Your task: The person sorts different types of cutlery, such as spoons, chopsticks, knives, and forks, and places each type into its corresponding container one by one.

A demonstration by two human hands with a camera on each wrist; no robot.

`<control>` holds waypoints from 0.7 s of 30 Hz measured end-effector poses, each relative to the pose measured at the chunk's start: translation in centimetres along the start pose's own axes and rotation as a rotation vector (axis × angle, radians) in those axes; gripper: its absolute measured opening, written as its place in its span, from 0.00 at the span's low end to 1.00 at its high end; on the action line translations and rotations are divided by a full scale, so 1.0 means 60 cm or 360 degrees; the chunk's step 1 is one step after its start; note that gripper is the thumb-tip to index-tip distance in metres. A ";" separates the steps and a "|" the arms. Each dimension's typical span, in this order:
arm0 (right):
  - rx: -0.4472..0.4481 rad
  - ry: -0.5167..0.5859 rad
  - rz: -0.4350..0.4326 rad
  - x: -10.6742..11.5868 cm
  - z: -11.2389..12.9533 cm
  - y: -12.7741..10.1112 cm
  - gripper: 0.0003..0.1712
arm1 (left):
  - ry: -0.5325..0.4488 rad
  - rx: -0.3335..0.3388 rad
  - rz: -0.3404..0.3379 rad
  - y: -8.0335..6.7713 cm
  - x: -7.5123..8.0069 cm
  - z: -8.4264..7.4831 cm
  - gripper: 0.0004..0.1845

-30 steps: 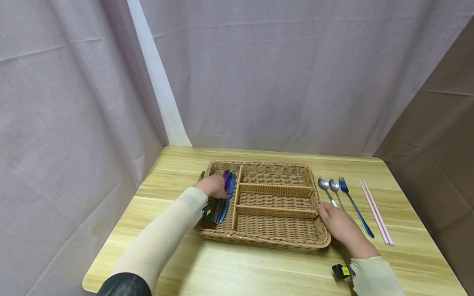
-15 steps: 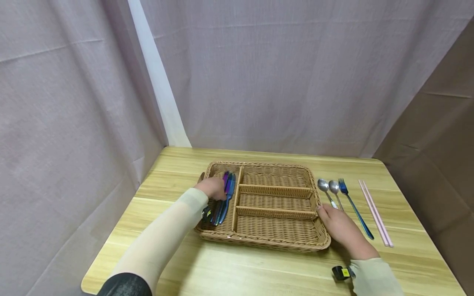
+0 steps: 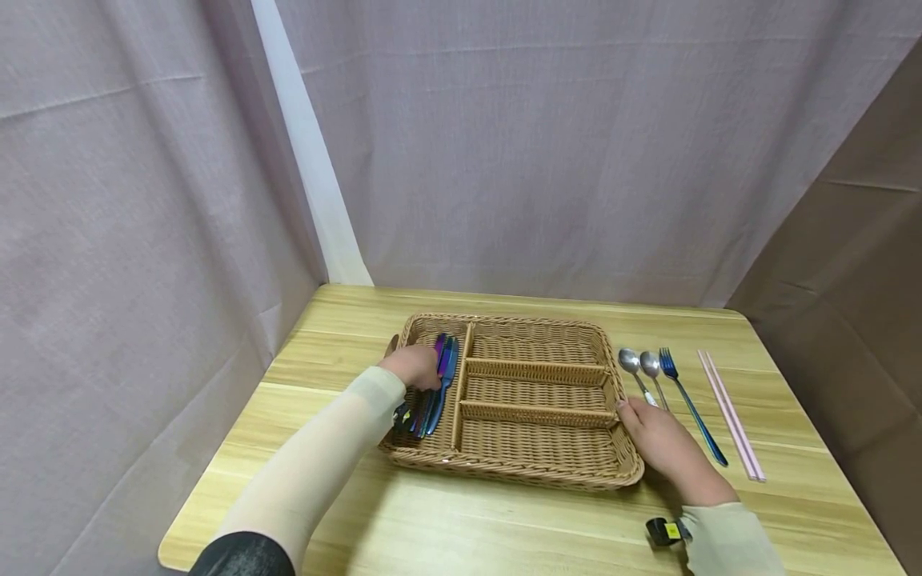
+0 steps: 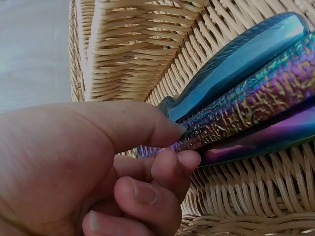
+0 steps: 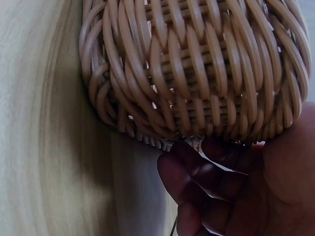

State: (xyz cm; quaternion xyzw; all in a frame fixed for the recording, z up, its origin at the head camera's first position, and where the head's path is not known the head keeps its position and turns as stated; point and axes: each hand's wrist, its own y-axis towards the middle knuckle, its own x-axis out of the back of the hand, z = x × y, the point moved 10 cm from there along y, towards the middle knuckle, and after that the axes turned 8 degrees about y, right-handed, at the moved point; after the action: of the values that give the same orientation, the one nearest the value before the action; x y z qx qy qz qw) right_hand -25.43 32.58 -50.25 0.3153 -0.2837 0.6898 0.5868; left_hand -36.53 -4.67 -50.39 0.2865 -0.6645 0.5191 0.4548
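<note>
A rectangular wicker cutlery tray point(image 3: 536, 472) sits on the pale wooden surface point(image 3: 432, 528), its woven walls splitting it into one long compartment at the left and three shorter ones stacked crosswise to the right. Only the long left compartment holds anything: a bundle of iridescent knives point(image 3: 438, 382) lying lengthwise, their handles blue, teal and purple, one with a crackled, hammered texture in the left wrist view point(image 4: 256, 105). The left hand point(image 3: 414, 366) rests in that compartment at the far end of the bundle, its grip pinching the knives between thumb and curled fingers point(image 4: 170, 172), the handles running out from the fingertips across the weave. The right hand point(image 3: 659, 444) holds the tray's right rim, fingers curled under the rounded woven edge point(image 5: 197, 73). Just beyond it on the surface lie two silver spoons point(image 3: 641, 366), a blue fork point(image 3: 684, 400) and a pair of pink chopsticks point(image 3: 729, 412), side by side.
</note>
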 end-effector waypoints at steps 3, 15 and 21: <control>-0.0002 -0.0001 0.0001 0.000 -0.001 0.000 0.35 | 0.0022 -0.0006 0.0005 0.000 0.000 -0.001 0.21; 0.0001 -0.0023 -0.0008 0.003 0.000 0.002 0.35 | 0.0073 -0.0017 0.0041 0.007 -0.003 -0.003 0.21; -0.0006 -0.0013 -0.0006 0.002 0.000 0.001 0.35 | 0.0063 -0.0021 0.0027 0.003 -0.002 -0.003 0.19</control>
State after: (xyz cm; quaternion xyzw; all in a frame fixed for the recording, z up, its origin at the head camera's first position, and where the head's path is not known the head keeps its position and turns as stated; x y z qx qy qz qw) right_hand -25.50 32.66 -50.16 0.3175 -0.2869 0.6869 0.5875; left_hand -36.59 -4.47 -50.58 0.2675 -0.6612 0.5240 0.4655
